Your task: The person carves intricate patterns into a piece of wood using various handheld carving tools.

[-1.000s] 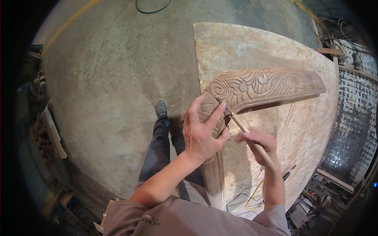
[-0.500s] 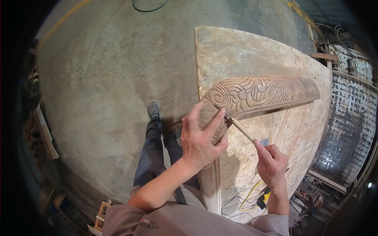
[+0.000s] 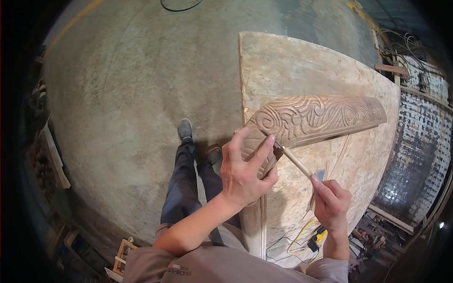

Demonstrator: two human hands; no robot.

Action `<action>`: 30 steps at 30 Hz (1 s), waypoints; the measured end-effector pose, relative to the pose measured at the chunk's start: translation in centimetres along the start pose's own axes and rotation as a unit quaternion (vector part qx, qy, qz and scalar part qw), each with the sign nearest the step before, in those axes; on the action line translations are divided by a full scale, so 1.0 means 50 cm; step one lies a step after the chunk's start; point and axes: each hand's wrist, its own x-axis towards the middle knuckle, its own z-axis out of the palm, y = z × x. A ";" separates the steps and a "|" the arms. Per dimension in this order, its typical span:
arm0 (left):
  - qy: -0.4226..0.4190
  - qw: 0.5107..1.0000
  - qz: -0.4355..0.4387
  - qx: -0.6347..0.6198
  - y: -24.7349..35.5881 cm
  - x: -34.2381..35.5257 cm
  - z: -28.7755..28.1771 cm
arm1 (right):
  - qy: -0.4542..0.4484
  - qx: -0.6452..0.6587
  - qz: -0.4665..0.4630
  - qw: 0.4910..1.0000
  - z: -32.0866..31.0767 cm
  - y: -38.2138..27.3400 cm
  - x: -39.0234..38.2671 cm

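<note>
A brown carved wooden piece (image 3: 321,113) lies bent across the worktable, its long arm covered in scrolls and flowing grooves. My left hand (image 3: 245,172) straddles the bend, fingers spread over the carving and thumb on the right side. Its index fingertip rests against the thin metal blade of a carving chisel (image 3: 297,160). The end of the pale wooden handle is gripped in my right hand (image 3: 331,202), and the blade slants up and left onto the scrollwork near the corner. The exact cutting edge is too small to make out.
The worktable (image 3: 292,56) has a worn, pale top. A yellow-and-black tool (image 3: 318,238) with cables lies near its front. Beyond the right side stands a dark, paint-spattered panel (image 3: 410,160). Concrete floor (image 3: 122,108) stretches to the left, with a hose (image 3: 181,9) at the far edge.
The table, carving and both hands sit slightly farther right and lower in the picture. The grip on the chisel and the left hand's place on the wood look the same.
</note>
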 end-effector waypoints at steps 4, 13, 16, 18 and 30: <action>-0.006 1.000 -0.008 -0.003 -0.004 -0.001 -0.003 | 0.033 -0.027 0.000 0.999 0.023 -0.017 0.010; -0.069 0.988 -0.128 -0.055 -0.002 0.028 -0.020 | 0.054 0.024 0.080 0.995 -0.001 -0.044 -0.006; -0.021 0.996 -0.065 -0.048 -0.008 0.018 -0.013 | 0.073 0.039 0.101 0.991 -0.001 -0.039 -0.024; -0.010 0.999 -0.037 -0.029 -0.009 0.008 -0.005 | 0.071 0.031 0.079 0.994 0.000 -0.035 -0.036; 0.029 0.998 0.046 -0.023 -0.015 0.001 0.004 | 0.077 0.054 0.095 0.991 0.011 -0.039 -0.083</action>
